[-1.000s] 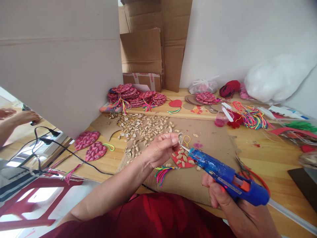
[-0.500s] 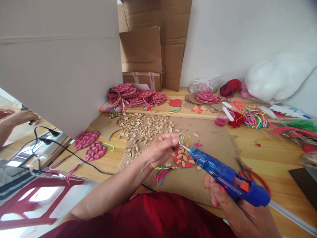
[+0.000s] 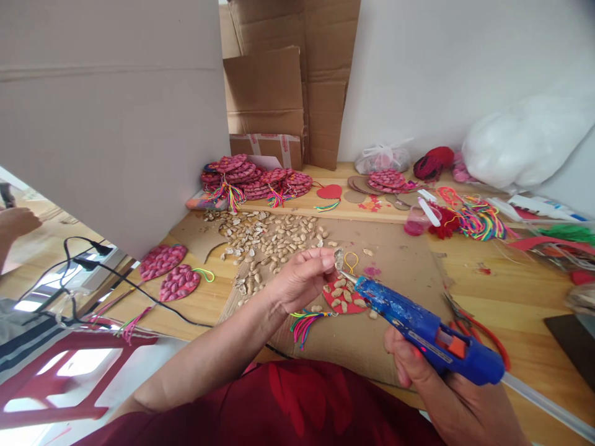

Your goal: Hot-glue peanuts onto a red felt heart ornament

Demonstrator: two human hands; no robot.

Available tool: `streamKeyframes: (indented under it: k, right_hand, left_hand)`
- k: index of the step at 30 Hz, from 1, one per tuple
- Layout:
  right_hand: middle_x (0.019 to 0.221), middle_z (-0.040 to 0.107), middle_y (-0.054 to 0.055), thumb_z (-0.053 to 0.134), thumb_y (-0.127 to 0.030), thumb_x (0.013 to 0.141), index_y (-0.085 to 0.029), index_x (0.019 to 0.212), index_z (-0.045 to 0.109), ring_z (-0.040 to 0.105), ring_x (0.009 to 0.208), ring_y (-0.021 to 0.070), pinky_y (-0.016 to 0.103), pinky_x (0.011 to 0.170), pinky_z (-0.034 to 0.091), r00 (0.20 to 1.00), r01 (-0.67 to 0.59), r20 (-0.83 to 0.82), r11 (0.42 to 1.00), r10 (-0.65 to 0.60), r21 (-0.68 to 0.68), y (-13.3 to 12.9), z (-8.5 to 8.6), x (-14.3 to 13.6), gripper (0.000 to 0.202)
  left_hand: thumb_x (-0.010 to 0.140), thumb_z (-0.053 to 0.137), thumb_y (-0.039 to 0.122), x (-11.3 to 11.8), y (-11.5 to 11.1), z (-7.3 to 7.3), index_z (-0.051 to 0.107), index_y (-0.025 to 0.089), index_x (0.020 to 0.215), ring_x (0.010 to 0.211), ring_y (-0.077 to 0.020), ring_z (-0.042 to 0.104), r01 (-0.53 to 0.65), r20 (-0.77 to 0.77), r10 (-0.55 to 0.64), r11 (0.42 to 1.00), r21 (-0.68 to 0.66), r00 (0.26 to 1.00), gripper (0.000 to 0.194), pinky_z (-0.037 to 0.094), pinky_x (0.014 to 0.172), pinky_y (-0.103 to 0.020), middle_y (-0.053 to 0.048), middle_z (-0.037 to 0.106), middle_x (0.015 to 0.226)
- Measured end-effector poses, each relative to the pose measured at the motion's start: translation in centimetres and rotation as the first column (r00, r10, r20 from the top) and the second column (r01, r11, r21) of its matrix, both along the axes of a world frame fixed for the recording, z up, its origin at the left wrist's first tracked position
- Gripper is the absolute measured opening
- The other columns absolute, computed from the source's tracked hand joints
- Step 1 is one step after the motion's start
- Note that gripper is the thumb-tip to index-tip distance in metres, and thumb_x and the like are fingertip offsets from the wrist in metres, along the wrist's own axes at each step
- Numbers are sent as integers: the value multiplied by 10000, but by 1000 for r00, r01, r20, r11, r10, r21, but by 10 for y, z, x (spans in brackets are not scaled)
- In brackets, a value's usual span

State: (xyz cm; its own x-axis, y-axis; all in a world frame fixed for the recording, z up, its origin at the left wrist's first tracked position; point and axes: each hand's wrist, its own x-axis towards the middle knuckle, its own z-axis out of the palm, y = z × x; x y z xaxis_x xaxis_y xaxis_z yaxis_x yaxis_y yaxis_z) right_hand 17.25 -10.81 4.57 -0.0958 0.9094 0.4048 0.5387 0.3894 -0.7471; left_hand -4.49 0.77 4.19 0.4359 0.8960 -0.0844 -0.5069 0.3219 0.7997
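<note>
Between thumb and fingers, my left hand (image 3: 304,279) pinches a peanut shell (image 3: 339,258). My right hand (image 3: 432,384) is wrapped round a blue glue gun (image 3: 418,328), whose metal nozzle points at the shell and seems to touch it. A clear glue stick (image 3: 543,406) sticks out of the gun's back end. Beneath the nozzle lies a red heart-shaped piece (image 3: 341,305), partly covered with peanuts, with a yellow loop (image 3: 351,263) at its top and a colourful tassel (image 3: 307,323) at its lower left. Loose peanuts (image 3: 283,238) and shells spread over the cardboard beyond my left hand.
Pliers (image 3: 483,334) with red handles lie right of the cardboard sheet (image 3: 395,248). Two pink peanut-covered pieces (image 3: 180,284) sit at left beside a black cable (image 3: 153,303). Stacked finished pieces (image 3: 251,179) stand at the back. Another person's hand (image 3: 18,223) shows at far left.
My hands, the shell and the glue gun have hardly moved. At far left, the other person's hand has shifted left.
</note>
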Motion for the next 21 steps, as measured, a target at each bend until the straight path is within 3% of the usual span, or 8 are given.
streamKeyframes:
  k: [9,15,21]
  right_hand:
    - [917,693,83,564,-435,1025,-209,805,666,696,834,245,227,537,563,997,-43,64,996,38,79,3,11,-2,332]
    - [901,691,71,564,-416,1029,-201,821,660,698,812,231,205,528,556,998,-50,39,991,45,128,5,8,-5,313]
    - [835,675,78,574,-431,1015,-200,774,657,688,747,242,226,500,550,998,-59,40,994,56,97,5,12,-5,344]
  left_hand:
    - [624,873,460,0,-1,1,577,157,620,678,-128,478,16,5,-16,1000,26,1000,424,395,709,-268,13,481,657]
    - [619,878,458,0,0,0,598,149,624,689,-126,487,18,3,-19,1000,24,1000,418,399,727,-271,-1,531,685]
    - [624,876,459,-1,1,-1,619,150,630,648,-110,455,28,11,-29,999,30,1000,403,394,734,-276,4,533,678]
